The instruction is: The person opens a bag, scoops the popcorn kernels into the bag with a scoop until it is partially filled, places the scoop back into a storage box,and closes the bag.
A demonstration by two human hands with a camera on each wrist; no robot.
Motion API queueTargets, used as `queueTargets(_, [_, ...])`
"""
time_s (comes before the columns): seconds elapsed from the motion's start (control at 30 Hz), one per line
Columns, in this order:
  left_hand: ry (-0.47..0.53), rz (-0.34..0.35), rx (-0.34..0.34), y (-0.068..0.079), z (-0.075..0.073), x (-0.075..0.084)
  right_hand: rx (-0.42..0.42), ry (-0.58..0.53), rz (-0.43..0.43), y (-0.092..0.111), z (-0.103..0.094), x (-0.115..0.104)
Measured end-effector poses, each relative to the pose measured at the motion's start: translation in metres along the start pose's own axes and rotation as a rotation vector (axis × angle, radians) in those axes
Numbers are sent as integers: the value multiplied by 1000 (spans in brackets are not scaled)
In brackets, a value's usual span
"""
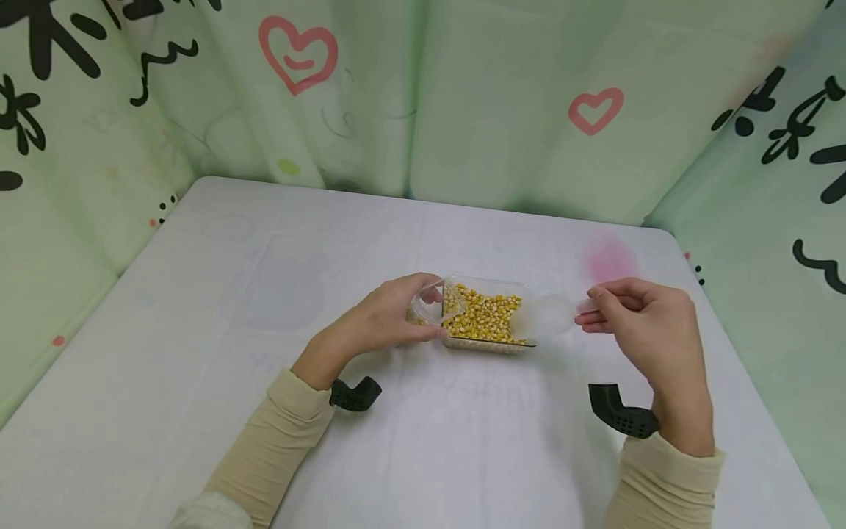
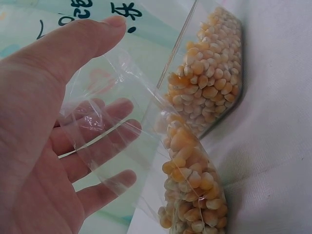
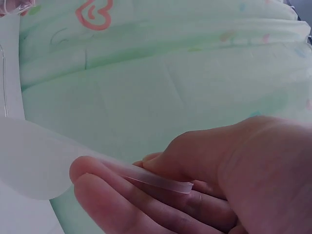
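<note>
You look to be scooping corn [image 1: 485, 316]; the next move calls for a level spoon [image 1: 558, 313]. Your right hand [image 1: 654, 327] pinches that smooth, translucent spoon; your left hand [image 1: 390, 312] is spread wide at the crinkly bag [image 2: 195, 187] (corn inside). The clear, rigid box [image 1: 489, 344] sits between your hands.

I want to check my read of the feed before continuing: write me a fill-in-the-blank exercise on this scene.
1. The right hand holds the scoop, while the ____ hand holds the clear bag.
2. In the head view, the kernels in the box look mostly ____.
3. The lettering on the curtain is ____.

Missing words: left; yellow; black.
</note>
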State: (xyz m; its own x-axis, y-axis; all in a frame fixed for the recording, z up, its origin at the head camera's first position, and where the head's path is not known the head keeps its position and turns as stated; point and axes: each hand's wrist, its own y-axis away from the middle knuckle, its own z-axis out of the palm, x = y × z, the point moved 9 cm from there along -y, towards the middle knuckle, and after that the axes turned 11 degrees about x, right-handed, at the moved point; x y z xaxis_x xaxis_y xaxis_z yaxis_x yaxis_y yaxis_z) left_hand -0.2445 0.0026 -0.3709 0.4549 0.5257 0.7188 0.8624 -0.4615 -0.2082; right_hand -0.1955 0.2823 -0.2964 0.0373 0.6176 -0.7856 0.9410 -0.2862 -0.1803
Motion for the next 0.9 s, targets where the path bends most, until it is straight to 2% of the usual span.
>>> queueTargets(0.43, [14, -1, 0, 0, 0, 0, -75, 104, -4, -1, 13, 0])
queueTargets(0.63, [0, -1, 2, 0, 0, 0, -96, 85, -33, -3, 20, 0])
queueTargets(0.9, [-5, -3, -1, 0, 1, 1, -130, 62, -4, -7, 28, 8])
